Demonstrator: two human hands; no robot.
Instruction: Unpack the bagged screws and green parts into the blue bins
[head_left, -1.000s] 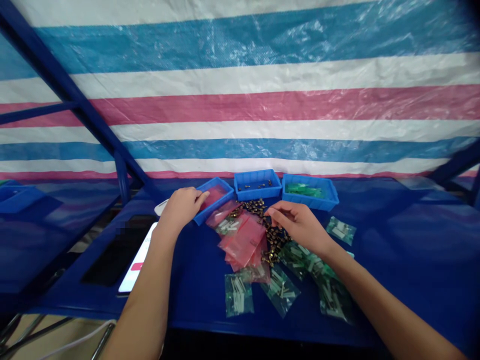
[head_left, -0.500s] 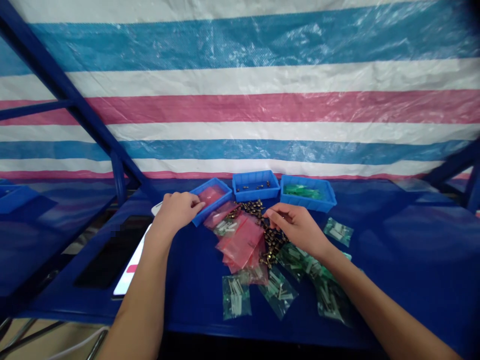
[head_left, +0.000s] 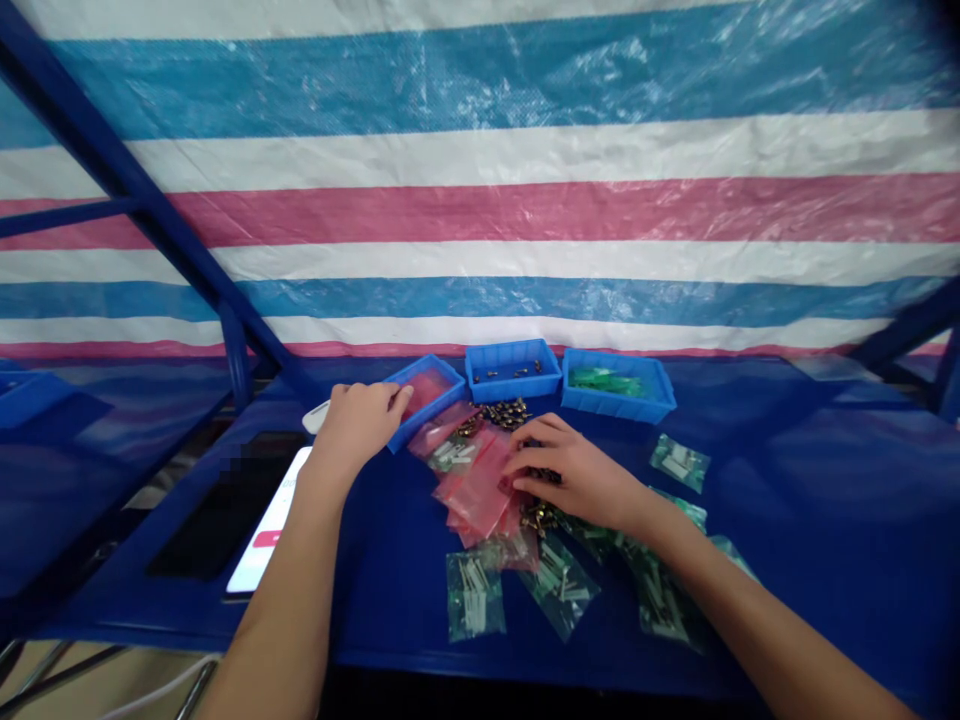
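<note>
My left hand [head_left: 365,425] is at the left blue bin [head_left: 401,437], its bent fingers close together over the near-left rim beside the red plastic bags [head_left: 427,388] inside. Whatever its fingertips hold is hidden. Over a heap of small brass-coloured screw-like parts [head_left: 541,515] is my right hand [head_left: 574,470], open, fingers apart and bent, tips at the edge of a red zip bag [head_left: 480,485]. That bag tops a stack of red bags. Clear bags of white plugs [head_left: 475,597] lie nearer me, and green-tinted bags [head_left: 660,595] lie under my right forearm.
A middle blue bin [head_left: 512,388] holds a few brass parts; a right blue bin [head_left: 619,408] contains green pieces. A lit phone [head_left: 262,555] and a dark flat panel [head_left: 225,520] lie left on the blue table. Behind hangs a striped tarp [head_left: 525,215]; a blue frame bar [head_left: 187,240] slants at left.
My right hand has moved left and slightly toward me, from the brass parts to the red bag's edge, and its fingers have spread. My left hand stays at the left bin.
</note>
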